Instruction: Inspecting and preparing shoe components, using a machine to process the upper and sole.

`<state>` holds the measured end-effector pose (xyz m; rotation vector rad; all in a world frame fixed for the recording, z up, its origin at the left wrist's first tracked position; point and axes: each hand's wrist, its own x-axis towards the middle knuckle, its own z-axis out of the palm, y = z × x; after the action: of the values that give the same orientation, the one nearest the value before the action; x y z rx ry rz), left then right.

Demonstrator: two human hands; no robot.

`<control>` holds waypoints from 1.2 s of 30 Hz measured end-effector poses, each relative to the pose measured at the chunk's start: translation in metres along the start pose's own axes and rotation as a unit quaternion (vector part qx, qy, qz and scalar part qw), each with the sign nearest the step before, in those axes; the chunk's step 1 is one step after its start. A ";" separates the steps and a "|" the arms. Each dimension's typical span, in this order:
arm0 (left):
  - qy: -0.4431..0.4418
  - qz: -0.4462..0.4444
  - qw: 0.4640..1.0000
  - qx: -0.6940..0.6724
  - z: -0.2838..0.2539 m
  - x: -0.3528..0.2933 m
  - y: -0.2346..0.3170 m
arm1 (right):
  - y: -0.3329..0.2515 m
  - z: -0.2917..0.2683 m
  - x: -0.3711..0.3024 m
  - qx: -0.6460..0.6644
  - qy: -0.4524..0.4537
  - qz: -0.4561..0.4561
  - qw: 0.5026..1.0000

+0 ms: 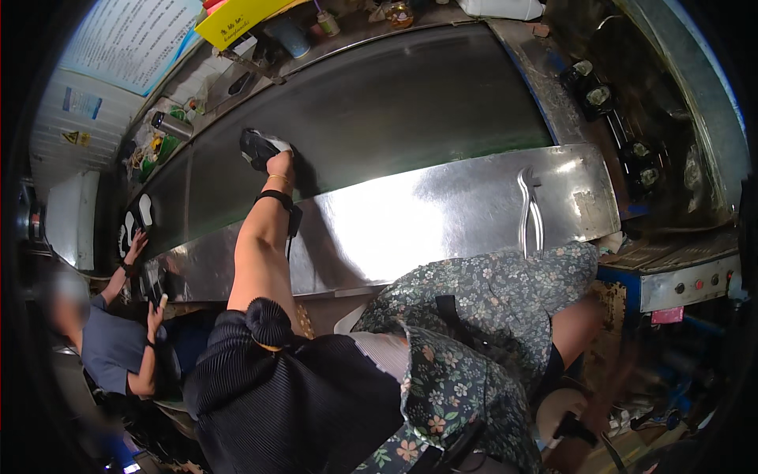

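My left hand (279,163) reaches out over the dark belt, its fingers closed on a black-and-white shoe (259,150). The shoe is at the belt's left part, beyond the shiny metal ledge (355,197). Low on the right, my right hand (609,389) is dim and smeared by motion, past a black wristband. Its fingers cannot be made out, nor whether it holds anything. A pair of metal pincers (530,209) lies on the right part of the ledge, jaws pointing away from me.
At the left a co-worker (118,347) handles shoes; white-soled shoes (144,210) lie by one hand. A steel cup (171,125) and yellow box (237,22) stand along the far edge. Machinery with knobs (687,276) is at the right. A floral cloth (482,316) covers my lap.
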<state>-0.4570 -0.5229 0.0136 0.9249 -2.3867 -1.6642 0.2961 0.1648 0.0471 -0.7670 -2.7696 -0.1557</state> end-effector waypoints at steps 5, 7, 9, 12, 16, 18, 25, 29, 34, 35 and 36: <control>-0.279 -0.123 0.937 -0.169 -0.011 -0.034 0.012 | -0.149 -0.024 0.076 0.162 -0.023 0.042 0.986; -0.363 -0.178 0.894 -0.194 0.030 -0.140 0.048 | -0.179 -0.047 0.098 0.240 0.034 0.120 0.963; -0.439 -0.209 0.848 -0.212 0.004 -0.234 0.092 | -0.224 -0.050 0.145 0.411 0.026 0.160 0.897; -0.611 -0.118 0.771 -0.137 0.005 -0.324 0.086 | -0.285 -0.080 0.204 0.581 -0.070 0.121 0.802; -0.740 0.220 0.628 0.102 0.019 -0.422 0.072 | -0.298 -0.125 0.220 0.534 0.067 0.124 0.834; -0.837 0.228 0.495 0.057 0.032 -0.450 0.080 | -0.278 -0.148 0.194 0.458 0.183 0.150 0.857; -0.838 0.252 0.480 0.062 0.084 -0.577 0.089 | -0.282 -0.182 0.082 0.316 0.113 -0.026 0.942; -0.854 0.103 0.503 -0.078 0.085 -0.619 0.053 | -0.264 -0.212 0.064 0.325 0.013 0.020 0.945; -0.798 0.219 0.551 -0.110 0.098 -0.618 0.051 | -0.257 -0.193 0.085 0.390 0.038 0.061 0.918; -0.696 0.402 0.586 -0.100 0.099 -0.616 0.054 | -0.258 -0.179 0.084 0.471 -0.014 0.155 0.868; -0.652 0.537 0.519 -0.130 0.107 -0.605 0.049 | -0.271 -0.149 0.078 0.573 0.059 0.185 0.796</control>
<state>-0.0289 -0.1087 0.1712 -2.1784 -1.8381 -1.9486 0.1243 -0.0543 0.2026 -0.8089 -1.9274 1.3466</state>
